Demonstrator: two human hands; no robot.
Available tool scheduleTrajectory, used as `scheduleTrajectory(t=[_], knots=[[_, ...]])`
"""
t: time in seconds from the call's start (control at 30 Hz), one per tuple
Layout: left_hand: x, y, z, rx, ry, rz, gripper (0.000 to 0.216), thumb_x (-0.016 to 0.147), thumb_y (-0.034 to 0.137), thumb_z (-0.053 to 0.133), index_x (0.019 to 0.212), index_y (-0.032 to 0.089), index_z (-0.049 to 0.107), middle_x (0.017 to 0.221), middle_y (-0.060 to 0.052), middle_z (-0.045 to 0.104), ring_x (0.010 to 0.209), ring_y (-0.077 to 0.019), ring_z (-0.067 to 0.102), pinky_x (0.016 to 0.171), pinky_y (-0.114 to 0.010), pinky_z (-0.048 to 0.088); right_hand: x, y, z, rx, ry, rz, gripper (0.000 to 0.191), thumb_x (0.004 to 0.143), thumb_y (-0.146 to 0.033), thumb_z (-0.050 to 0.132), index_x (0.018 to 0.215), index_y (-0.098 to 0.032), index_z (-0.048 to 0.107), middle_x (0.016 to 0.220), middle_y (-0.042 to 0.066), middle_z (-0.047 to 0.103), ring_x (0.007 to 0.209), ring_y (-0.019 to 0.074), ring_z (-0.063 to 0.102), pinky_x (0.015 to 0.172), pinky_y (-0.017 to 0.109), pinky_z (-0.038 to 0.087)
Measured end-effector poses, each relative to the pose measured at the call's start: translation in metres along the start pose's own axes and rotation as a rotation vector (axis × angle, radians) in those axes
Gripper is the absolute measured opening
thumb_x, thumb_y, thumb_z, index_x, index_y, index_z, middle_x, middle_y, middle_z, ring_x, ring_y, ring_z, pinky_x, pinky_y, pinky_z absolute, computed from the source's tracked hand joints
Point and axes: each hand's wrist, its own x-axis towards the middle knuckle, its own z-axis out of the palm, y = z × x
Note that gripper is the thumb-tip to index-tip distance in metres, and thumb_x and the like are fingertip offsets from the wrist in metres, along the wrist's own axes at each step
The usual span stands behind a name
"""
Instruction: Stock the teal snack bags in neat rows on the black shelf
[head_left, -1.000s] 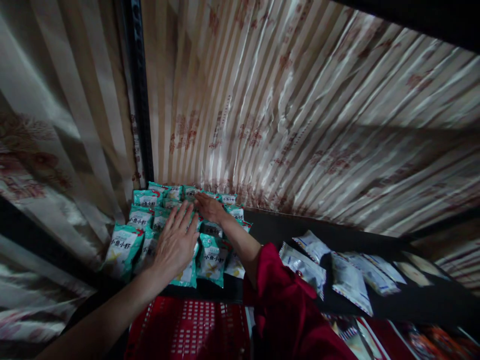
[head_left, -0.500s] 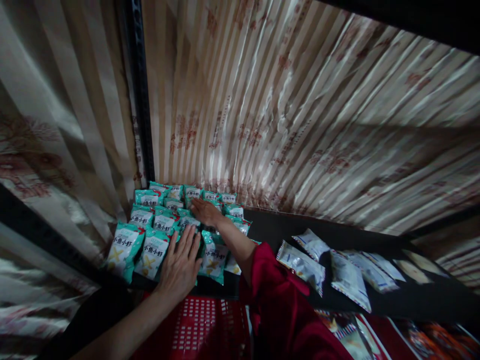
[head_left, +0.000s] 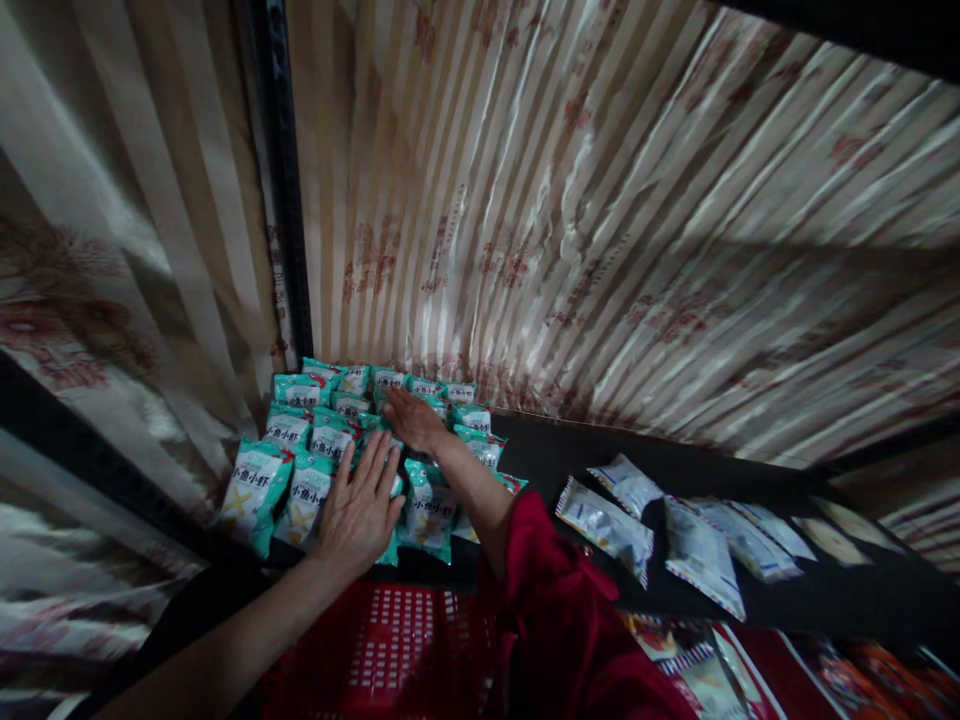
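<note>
Rows of teal-and-white snack bags (head_left: 253, 487) stand packed together in the left corner of a black shelf (head_left: 540, 460). My left hand (head_left: 360, 505) lies over the front bags, fingers stretched out and palm down, hiding part of a bag beneath it. Farther back, my right hand (head_left: 412, 418) rests on bags in the middle and rear rows, its fingers extended flat. Neither hand grips a bag. A front bag (head_left: 429, 510) stands just right of my left hand, below my right forearm.
A red plastic basket (head_left: 390, 640) is below the shelf's front edge. Several silver-white packets (head_left: 701, 555) lie to the right. A dark upright post (head_left: 289, 180) and striped sheeting (head_left: 450, 200) bound the shelf's corner. More colourful packets (head_left: 705, 680) show at lower right.
My left hand has shifted slightly upward over the front bags. My right hand stays on nearly the same spot. The view has moved a little.
</note>
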Motion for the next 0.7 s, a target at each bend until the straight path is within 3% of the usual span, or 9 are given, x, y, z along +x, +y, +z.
scheduleTrajectory(t=[0.13,0.27,0.4,0.53,0.7], knots=[[0.002,-0.0013,0.001,-0.006,-0.021,0.012,0.055,0.09,0.04,0.037,0.135,0.01,0.043,0.147,-0.014,0.031,0.139,-0.0253,0.02,0.116,-0.047,0.009,0.0022,-0.002,-0.0017,0.006,-0.069,-0.034,0.043,0.097,-0.028,0.028,0.132,-0.01,0.045,0.141,0.013,0.044,0.134,0.0187,0.034,0.109,0.034,0.031],[-0.0008,-0.0008,0.0015,-0.007,-0.021,0.026,0.055,0.091,0.04,0.036,0.136,0.009,0.042,0.147,-0.015,0.031,0.139,-0.0252,0.021,0.116,-0.047,0.008,0.0041,-0.0013,-0.0039,0.027,0.029,0.016,0.044,0.098,-0.029,0.025,0.135,-0.013,0.042,0.144,0.01,0.039,0.137,0.0172,0.028,0.112,0.035,0.026],[-0.0036,-0.0023,0.0028,0.005,-0.02,0.053,0.054,0.091,0.039,0.035,0.135,0.009,0.043,0.146,-0.016,0.032,0.139,-0.0248,0.023,0.115,-0.046,0.008,0.0045,-0.0022,0.0007,0.025,-0.077,-0.014,0.042,0.097,-0.028,0.027,0.132,-0.014,0.045,0.141,0.011,0.043,0.135,0.0186,0.034,0.11,0.038,0.029],[-0.0038,-0.0046,0.0048,0.005,-0.016,0.066,0.055,0.091,0.039,0.035,0.135,0.008,0.042,0.145,-0.017,0.033,0.138,-0.0261,0.024,0.115,-0.047,0.009,0.0064,-0.0039,0.0044,0.023,-0.028,0.011,0.047,0.098,-0.03,0.022,0.137,-0.009,0.038,0.145,0.013,0.037,0.138,0.0173,0.027,0.113,0.035,0.023],[-0.0039,-0.0039,0.0052,-0.014,-0.02,0.056,0.055,0.09,0.039,0.036,0.136,0.009,0.041,0.145,-0.016,0.034,0.139,-0.0262,0.022,0.115,-0.048,0.012,0.0083,-0.0042,-0.0009,0.083,-0.093,-0.015,0.044,0.097,-0.029,0.024,0.132,-0.012,0.045,0.142,0.01,0.043,0.136,0.0165,0.032,0.111,0.034,0.028]])
